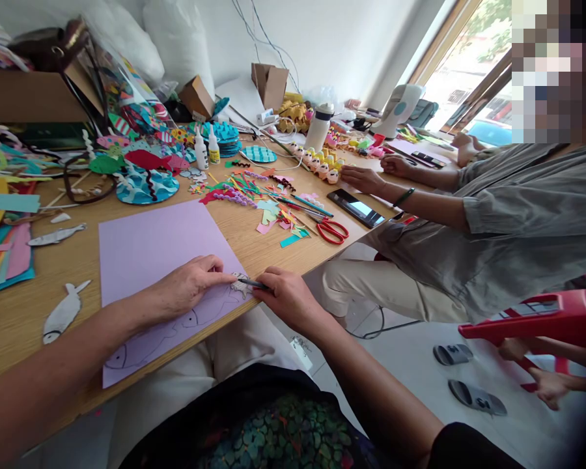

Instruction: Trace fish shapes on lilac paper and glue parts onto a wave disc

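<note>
A purple sheet (161, 247) lies at the table's front edge, with fish outlines drawn along its near side. My left hand (188, 283) rests on it, index finger stretched out onto a small white cutout (240, 285) at the sheet's right edge. A dark pen (252, 283) is held in my right hand (286, 296), its tip touching the cutout. Two white paper fish lie left of the sheet, one near (64, 314) and one farther back (57, 235).
Red-handled scissors (333, 230), a phone (355, 207) and paper scraps (268, 212) lie to the right. Glue bottles (201, 151) and blue discs (147, 185) stand behind. A person in grey (532, 215) sits at the right, hands at an egg carton (322, 163).
</note>
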A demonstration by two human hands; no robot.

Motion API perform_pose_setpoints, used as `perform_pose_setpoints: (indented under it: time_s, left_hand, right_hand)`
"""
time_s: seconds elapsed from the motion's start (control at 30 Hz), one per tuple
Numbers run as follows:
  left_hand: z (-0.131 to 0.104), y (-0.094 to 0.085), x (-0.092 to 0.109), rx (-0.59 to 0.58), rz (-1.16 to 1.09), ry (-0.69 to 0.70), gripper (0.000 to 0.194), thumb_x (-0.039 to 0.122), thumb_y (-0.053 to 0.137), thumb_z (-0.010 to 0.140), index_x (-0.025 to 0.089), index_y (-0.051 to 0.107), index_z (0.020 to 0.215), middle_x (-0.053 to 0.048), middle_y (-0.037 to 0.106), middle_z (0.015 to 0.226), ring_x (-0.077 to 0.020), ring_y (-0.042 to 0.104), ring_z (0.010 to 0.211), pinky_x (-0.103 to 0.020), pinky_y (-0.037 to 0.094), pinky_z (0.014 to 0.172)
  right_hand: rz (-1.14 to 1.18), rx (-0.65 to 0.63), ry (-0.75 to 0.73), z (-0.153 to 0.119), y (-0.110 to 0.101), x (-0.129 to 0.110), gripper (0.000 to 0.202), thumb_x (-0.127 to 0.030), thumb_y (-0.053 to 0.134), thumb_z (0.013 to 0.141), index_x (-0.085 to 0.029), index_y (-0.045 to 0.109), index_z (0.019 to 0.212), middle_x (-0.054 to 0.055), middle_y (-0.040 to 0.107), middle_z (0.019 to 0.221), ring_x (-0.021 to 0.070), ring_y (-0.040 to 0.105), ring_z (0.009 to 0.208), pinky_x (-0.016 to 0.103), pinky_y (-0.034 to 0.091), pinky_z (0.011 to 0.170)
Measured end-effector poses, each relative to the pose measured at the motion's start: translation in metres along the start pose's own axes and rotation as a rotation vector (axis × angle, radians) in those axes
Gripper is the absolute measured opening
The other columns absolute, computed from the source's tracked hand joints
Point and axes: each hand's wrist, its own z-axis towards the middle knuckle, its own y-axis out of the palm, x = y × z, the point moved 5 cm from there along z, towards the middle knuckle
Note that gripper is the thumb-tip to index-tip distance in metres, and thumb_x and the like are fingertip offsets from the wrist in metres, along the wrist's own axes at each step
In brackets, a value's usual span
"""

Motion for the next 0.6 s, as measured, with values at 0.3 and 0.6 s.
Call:
perform_pose_setpoints:
  time_s: [0.3,0.6]
  left_hand:
    - [0.002,-0.002,-0.003,-0.020,-0.032,-0.027,0.042,0.008,0.034,0.082,0.024,0.063,0.108,-0.004,0.057,0.093,-0.0145,0.053,0.087,-0.025,0.045,0.079]
    - [0.002,-0.001,-0.004,-0.010,-0.032,-0.006,0.042,0.008,0.035,0.082,0.023,0.063,0.108,-0.005,0.057,0.094,-0.0149,0.054,0.087,-0.025,0.045,0.078]
  right_hand:
    - [0.151,0.050,0.001,-0.002,-0.003,0.005,0.010,-0.018,0.057,0.081,-0.015,0.061,0.072,0.000,0.054,0.071,0.0091,0.048,0.065,0.019,0.033,0.060]
    - [0.356,0.092,0.069,0.000,-0.010,0.014,0.006,-0.011,0.059,0.075,-0.015,0.064,0.075,-0.002,0.056,0.069,0.0078,0.048,0.063,0.019,0.035,0.060]
